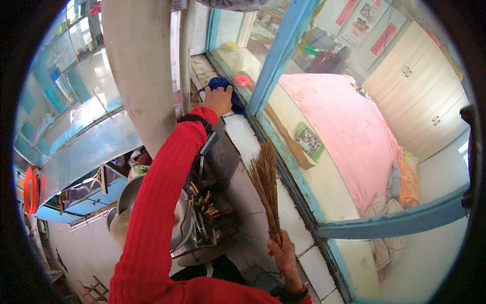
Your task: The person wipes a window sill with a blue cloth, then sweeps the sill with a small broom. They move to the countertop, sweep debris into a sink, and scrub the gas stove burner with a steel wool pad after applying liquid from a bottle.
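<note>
My left hand (218, 100) reaches far forward and grips a bunched dark blue cloth (237, 102) from above, fingers spread over it. The cloth lies on the white-tiled ledge (243, 131) at the foot of a blue-framed window. Low in the view, my right hand (283, 252) is closed around the bound end of a small straw hand broom (265, 182). Its bristles point away from me and lie over the ledge tiles beside the window frame. Both arms wear red knitted sleeves, and a dark band circles the left wrist.
A blue window post (281, 57) rises right of the cloth; a pale column (142, 76) stands left. Below my left arm are a large metal pot (182, 224) and a bundle of sticks (207, 205). Behind the glass lie a pink tape roll (241, 80), a wooden strip (290, 140) and a pink-covered bed (338, 121).
</note>
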Motion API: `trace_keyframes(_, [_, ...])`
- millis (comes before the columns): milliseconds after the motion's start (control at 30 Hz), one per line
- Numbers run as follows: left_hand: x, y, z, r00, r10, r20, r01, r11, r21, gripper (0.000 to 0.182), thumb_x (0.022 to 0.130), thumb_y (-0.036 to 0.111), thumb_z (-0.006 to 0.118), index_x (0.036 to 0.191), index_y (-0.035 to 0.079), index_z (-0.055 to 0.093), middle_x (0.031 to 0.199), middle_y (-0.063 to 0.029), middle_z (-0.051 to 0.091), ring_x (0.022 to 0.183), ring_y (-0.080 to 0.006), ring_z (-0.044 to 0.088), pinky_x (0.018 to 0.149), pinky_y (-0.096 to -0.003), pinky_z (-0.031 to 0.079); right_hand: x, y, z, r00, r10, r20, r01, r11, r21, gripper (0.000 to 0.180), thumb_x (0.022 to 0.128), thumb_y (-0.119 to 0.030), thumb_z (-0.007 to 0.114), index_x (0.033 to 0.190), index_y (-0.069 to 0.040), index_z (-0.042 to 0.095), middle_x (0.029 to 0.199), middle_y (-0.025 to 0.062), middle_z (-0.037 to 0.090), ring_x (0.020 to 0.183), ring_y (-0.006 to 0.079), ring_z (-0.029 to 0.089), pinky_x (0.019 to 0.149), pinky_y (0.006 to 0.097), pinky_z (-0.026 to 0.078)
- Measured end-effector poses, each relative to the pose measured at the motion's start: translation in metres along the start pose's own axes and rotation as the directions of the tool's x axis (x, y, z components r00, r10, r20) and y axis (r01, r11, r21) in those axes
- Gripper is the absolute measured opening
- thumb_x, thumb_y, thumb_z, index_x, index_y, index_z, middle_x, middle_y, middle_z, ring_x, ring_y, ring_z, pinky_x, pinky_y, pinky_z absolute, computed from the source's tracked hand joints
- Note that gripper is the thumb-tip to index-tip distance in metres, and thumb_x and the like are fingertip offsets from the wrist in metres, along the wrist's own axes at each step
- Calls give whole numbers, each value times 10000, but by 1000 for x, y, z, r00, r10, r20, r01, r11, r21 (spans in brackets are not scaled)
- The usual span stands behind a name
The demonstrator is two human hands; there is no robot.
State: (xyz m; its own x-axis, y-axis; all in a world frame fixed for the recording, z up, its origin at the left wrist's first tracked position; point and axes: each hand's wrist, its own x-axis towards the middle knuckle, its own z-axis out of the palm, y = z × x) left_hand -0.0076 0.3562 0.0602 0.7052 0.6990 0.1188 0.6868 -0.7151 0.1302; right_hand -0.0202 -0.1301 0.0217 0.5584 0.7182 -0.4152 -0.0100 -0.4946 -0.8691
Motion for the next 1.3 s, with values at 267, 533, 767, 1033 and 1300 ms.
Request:
trace_keyframes(267, [41, -13, 27, 978, 204, 47, -209, 951, 228, 416, 779, 187, 648, 1187, 133, 586, 1020, -160, 649, 993, -365, 638, 913, -554, 421, 0, -8, -1, 992, -96, 80, 102, 993, -63, 574, 911, -30, 550, 1440, -40, 326, 947, 72, 564, 731, 140, 578, 626, 286, 491])
trace_keyframes(533, [7, -28, -51, 918, -36, -395, -146, 895, -421, 241, 796, 147, 590, 1026, 79, 589, 912, -191, 653, 881, -366, 641, 778, -435, 496, 13, -33, -1, 981, -175, 79, 173, 984, 39, 669, 903, 3, 517, 1499, -109, 235, 1070, 106, 601, 804, 155, 596, 707, 305, 521])
trace_keyframes(767, [-115, -58, -161, 531, 500, -684, -403, 859, 315, 237, 690, 70, 612, 915, 15, 560, 1085, -161, 615, 1056, -333, 578, 1050, -476, 384, 51, -84, 6, 923, -382, -49, 351, 886, -305, 733, 870, 56, 496, 1519, -109, 200, 1130, 192, 592, 923, 310, 631, 787, 386, 509])
trace_keyframes(1033, [-143, -102, -154, 632, 697, -339, -486, 696, 528, 327, 607, 225, 611, 828, -13, 574, 1252, -221, 565, 1281, -333, 463, 1151, -518, 238, 132, -190, 42, 728, -669, 150, 552, 441, -707, 667, 814, 69, 470, 1444, -74, 302, 1039, 256, 549, 819, 466, 584, 660, 542, 469])
trace_keyframes(1300, [-144, -112, -142, 613, 699, -368, -491, 702, 516, 312, 677, 216, 608, 900, -1, 613, 1167, -181, 605, 1216, -307, 516, 1127, -446, 309, 286, -248, 90, 753, -632, 182, 463, 312, -830, 356, 883, -51, 418, 1230, 3, 472, 878, 254, 644, 801, 456, 619, 691, 537, 478])
